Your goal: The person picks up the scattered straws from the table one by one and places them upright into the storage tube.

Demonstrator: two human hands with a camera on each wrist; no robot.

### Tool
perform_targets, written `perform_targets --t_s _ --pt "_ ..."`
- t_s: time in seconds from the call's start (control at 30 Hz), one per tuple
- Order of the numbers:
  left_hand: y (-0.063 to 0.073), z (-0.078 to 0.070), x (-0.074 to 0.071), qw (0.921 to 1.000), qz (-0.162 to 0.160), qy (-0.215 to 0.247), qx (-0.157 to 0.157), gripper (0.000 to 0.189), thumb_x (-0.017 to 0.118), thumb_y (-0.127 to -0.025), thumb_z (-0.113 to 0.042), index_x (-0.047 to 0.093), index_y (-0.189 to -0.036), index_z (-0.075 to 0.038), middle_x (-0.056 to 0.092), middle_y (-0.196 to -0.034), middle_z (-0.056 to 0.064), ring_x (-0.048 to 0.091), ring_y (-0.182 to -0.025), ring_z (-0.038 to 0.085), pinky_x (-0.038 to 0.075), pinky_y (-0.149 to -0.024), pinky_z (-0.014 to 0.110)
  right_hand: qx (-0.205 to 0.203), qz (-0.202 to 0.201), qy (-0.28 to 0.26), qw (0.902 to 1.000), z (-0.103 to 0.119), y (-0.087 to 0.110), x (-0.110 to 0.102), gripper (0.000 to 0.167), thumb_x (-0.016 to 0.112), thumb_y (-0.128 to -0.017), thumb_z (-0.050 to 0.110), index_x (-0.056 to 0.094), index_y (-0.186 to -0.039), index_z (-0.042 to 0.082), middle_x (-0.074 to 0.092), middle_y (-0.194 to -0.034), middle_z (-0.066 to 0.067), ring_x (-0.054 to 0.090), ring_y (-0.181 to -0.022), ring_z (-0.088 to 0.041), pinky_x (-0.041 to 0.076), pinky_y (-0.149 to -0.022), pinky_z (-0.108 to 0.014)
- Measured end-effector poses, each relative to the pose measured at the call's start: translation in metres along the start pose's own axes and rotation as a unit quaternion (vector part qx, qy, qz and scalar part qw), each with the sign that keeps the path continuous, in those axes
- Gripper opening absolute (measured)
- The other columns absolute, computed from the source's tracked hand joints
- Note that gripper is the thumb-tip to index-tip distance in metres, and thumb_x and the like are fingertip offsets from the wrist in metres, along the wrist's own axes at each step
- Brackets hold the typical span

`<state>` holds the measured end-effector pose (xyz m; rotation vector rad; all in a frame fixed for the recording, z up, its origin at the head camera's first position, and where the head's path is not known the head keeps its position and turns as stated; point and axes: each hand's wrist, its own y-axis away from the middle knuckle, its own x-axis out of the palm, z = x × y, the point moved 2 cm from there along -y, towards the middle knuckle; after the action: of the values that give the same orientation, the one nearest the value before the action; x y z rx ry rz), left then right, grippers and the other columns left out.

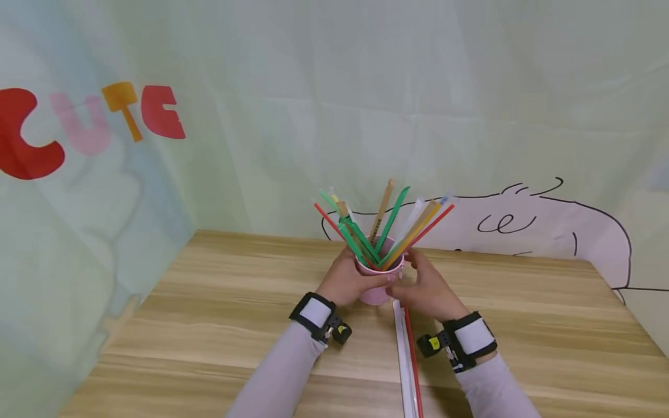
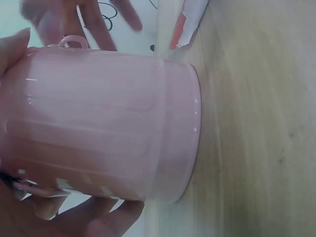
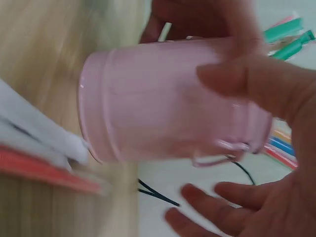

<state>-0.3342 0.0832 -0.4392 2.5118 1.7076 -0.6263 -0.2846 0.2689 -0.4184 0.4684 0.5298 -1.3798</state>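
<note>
A pink pail-like cup (image 1: 374,295) with a small side handle (image 3: 215,160) holds several straws (image 1: 389,212), some green, brown, white, yellow and red. My left hand (image 1: 345,283) grips the cup from the left, thumb across its near side and fingers round the back. At its right side is my right hand (image 1: 425,292), with fingers spread (image 3: 212,207) apart from the wall and thumb over the near side; whether the thumb touches is unclear. The cup's base is at the tabletop. Just in front lie white straws (image 1: 401,360) and a red straw (image 1: 412,354).
The wood-grain table (image 1: 209,325) runs back to a pale curtain (image 1: 334,116) with a line drawing on it. Coloured letters (image 1: 125,107) mark the left side of the curtain. Each wrist wears a strapped camera (image 1: 342,332).
</note>
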Motion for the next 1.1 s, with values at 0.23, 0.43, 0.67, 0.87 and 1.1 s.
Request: perform_targets --t_s 0.23,0.43,0.67,0.87,1.1 --pt "0.001 -0.001 0.0 0.9998 -0.013 -0.007 -0.016 0.078 0.091 -0.08 -0.035 0.051 -0.146 -0.022 0.062 -0.142 0.003 0.059 -0.131 0.021 0.046 -0.114 0.047 0.051 0.017 0.112 0.9923 -0.001 0.028 -0.013 0.055 0.076 -0.092 0.03 0.057 -0.132 -0.002 0.07 -0.112 -0.016 0.067 -0.099 -0.028 0.058 -0.079 -0.041" --pt "0.001 0.0 0.001 0.9998 -0.009 -0.004 -0.018 0.078 0.091 -0.079 -0.039 0.051 -0.146 -0.028 0.061 -0.142 -0.002 0.058 -0.133 0.017 0.046 -0.116 0.046 0.078 0.031 0.154 0.9845 -0.007 0.046 -0.007 0.04 0.082 -0.086 0.022 0.061 -0.114 0.001 0.067 -0.09 -0.008 0.059 -0.077 -0.02 0.049 -0.064 -0.033" --pt "0.001 0.001 0.0 1.0 -0.004 0.002 -0.001 0.076 0.091 -0.08 -0.036 0.053 -0.144 -0.024 0.064 -0.139 -0.003 0.059 -0.13 0.016 0.046 -0.114 0.044 0.081 0.026 0.17 0.9817 -0.012 0.052 0.012 0.037 0.086 -0.079 0.015 0.057 -0.101 0.007 0.058 -0.077 -0.005 0.052 -0.067 -0.02 0.04 -0.058 -0.031" --pt "0.002 0.0 0.0 0.9999 -0.003 0.01 0.001 0.076 0.091 -0.08 -0.034 0.053 -0.145 -0.024 0.065 -0.138 -0.003 0.06 -0.13 0.014 0.045 -0.115 0.043 0.086 0.022 0.182 0.9794 -0.016 0.05 0.021 0.04 0.086 -0.078 0.011 0.053 -0.102 0.006 0.056 -0.075 -0.007 0.052 -0.065 -0.021 0.039 -0.055 -0.031" --pt "0.002 0.0 0.0 0.9999 -0.005 0.01 -0.007 0.075 0.091 -0.08 -0.037 0.052 -0.143 -0.029 0.063 -0.138 -0.004 0.059 -0.13 0.015 0.045 -0.115 0.044 0.1 0.014 0.185 0.9775 -0.017 0.048 0.022 0.046 0.087 -0.078 0.011 0.052 -0.107 0.005 0.059 -0.078 -0.007 0.054 -0.066 -0.022 0.042 -0.055 -0.031"
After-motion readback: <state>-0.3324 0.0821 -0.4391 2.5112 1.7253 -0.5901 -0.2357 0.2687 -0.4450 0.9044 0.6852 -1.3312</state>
